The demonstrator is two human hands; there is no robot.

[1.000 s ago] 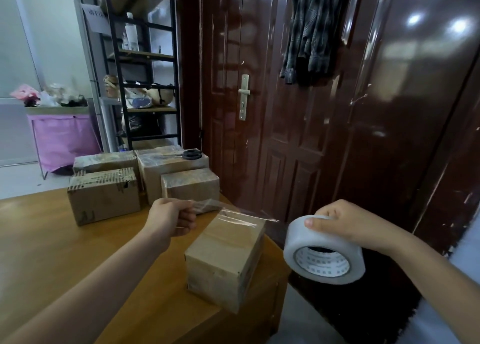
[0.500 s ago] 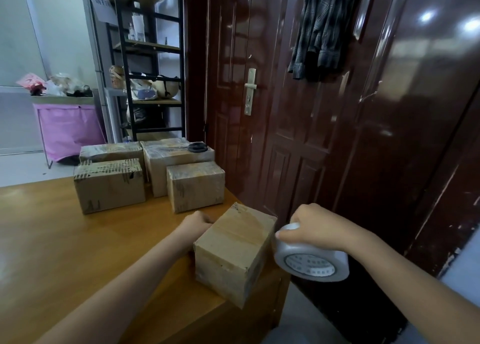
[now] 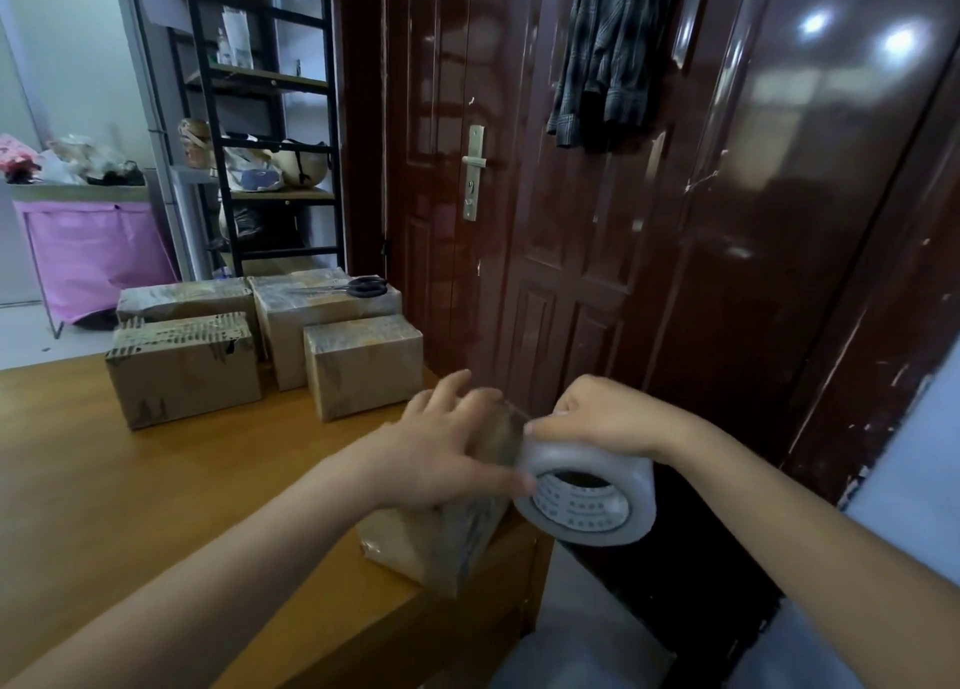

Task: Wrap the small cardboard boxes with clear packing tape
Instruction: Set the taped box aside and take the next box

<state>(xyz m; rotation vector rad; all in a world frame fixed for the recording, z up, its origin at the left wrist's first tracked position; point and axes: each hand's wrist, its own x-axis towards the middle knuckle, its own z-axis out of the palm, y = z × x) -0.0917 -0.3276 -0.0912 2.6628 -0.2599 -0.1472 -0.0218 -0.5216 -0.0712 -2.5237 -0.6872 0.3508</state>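
Observation:
A small cardboard box [image 3: 441,537] stands at the right corner of the wooden table [image 3: 130,491]. My left hand [image 3: 441,449] lies spread over its top, fingers apart, pressing down on it. Just right of the box, my right hand [image 3: 597,418] grips a roll of clear packing tape [image 3: 587,496] from above, held against the box's right side past the table edge. A short stretch of tape seems to run from the roll onto the box top under my fingers. The image is slightly blurred there.
Several other cardboard boxes [image 3: 182,366] stand in a cluster at the table's back, with black scissors [image 3: 363,287] on the tallest one. A dark red door [image 3: 519,220] is close behind. A black shelf rack [image 3: 260,116] and a pink bin [image 3: 93,251] stand at the left.
My left hand has moved from the box's left side up onto its top. The right hand has brought the roll in from the right, tight against the box.

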